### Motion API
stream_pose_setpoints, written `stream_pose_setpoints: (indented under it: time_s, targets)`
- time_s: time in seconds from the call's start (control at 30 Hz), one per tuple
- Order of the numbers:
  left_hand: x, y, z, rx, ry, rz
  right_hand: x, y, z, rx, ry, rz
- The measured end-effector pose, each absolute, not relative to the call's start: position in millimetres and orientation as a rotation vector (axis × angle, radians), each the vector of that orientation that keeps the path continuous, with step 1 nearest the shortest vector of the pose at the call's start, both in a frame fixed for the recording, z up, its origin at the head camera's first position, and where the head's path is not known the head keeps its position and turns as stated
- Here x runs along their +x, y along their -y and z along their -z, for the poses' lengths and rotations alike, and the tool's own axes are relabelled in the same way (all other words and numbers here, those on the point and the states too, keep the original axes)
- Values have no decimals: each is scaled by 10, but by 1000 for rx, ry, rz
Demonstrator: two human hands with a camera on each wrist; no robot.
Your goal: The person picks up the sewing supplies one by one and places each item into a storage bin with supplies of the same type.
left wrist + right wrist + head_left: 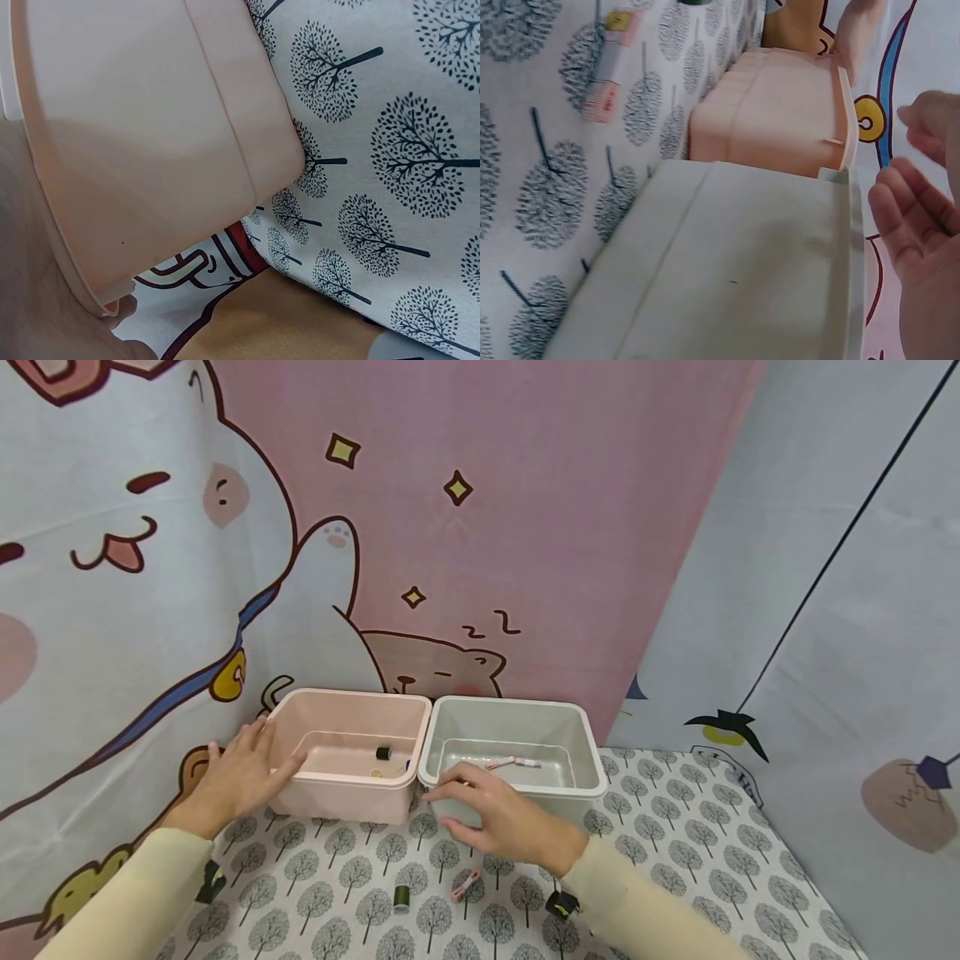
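As seen from above a tree-print counter point(675, 831), nearest: a green thread spool point(402, 899), upright or lying hard to tell, just beside a small folded pink-and-white strip point(466, 885), both in front of two bins, perhaps left there for easy reach. Next, hands well apart. Right hand point(498, 814) raised just above the front rim of the pale grey bin point(517, 790), fingers loosely bent, thumb clear of fingertips, nothing visible between. Left hand point(243, 768) resting at the left side of the pink bin point(337, 797), fingers straight along the outside, thumb over the rim, probably to steady it. Bins side by side, openings upward, likely for dropping small things in. Inside the pink one, a black spool point(383, 752); inside the grey one, two pink-and-white pieces point(527, 763). Farthest, a cartoon-cat wall hanging point(540, 527).
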State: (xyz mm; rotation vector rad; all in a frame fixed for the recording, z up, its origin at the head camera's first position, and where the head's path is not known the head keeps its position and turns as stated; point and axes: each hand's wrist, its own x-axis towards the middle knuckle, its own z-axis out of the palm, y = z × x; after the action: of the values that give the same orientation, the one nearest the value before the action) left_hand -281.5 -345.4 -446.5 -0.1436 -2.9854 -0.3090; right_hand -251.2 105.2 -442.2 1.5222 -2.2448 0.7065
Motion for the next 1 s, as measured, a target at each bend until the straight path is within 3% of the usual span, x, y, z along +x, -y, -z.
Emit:
stream_pose_setpoints:
  time_s: [1.0]
  targets:
    - [-2844, 3462, 4454, -143, 2991, 303, -2394, -1324, 5021, 1603, 2786, -560]
